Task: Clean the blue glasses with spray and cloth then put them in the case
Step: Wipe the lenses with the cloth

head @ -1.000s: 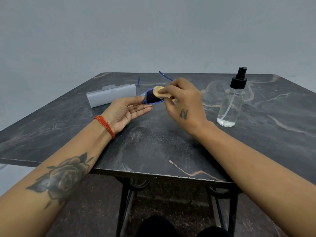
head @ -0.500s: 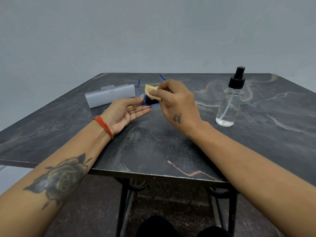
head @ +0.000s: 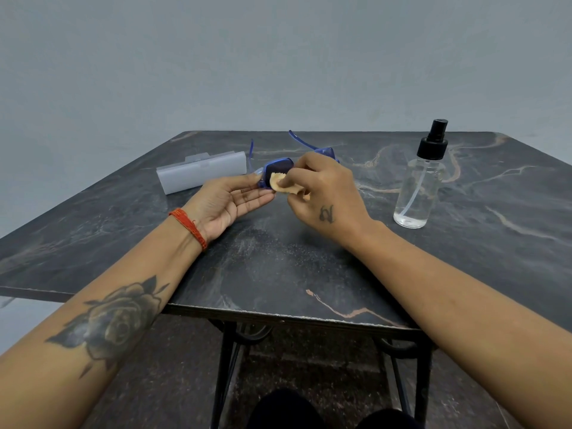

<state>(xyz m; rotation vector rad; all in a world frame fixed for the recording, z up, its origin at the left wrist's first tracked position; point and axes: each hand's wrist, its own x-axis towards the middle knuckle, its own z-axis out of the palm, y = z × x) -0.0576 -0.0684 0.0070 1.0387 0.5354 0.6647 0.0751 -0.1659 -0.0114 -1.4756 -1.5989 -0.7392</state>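
The blue glasses (head: 278, 168) are held above the middle of the dark marbled tabletop (head: 309, 258), arms unfolded and pointing away from the person. The left hand (head: 229, 201) lies palm up with fingers nearly straight, its fingertips supporting the left end of the frame; grip relaxed, not curled. The right hand (head: 322, 193) has its grip closed on a small tan cloth (head: 283, 184), pinched between thumb and fingers and pressed against the lower edge of the left dark lens. The right lens is mostly hidden behind this hand. A pale grey case (head: 201, 171) lies closed on the tabletop, just beyond the left hand. A clear spray bottle (head: 421, 184) with a black pump top stands upright to the right, apart from both hands.
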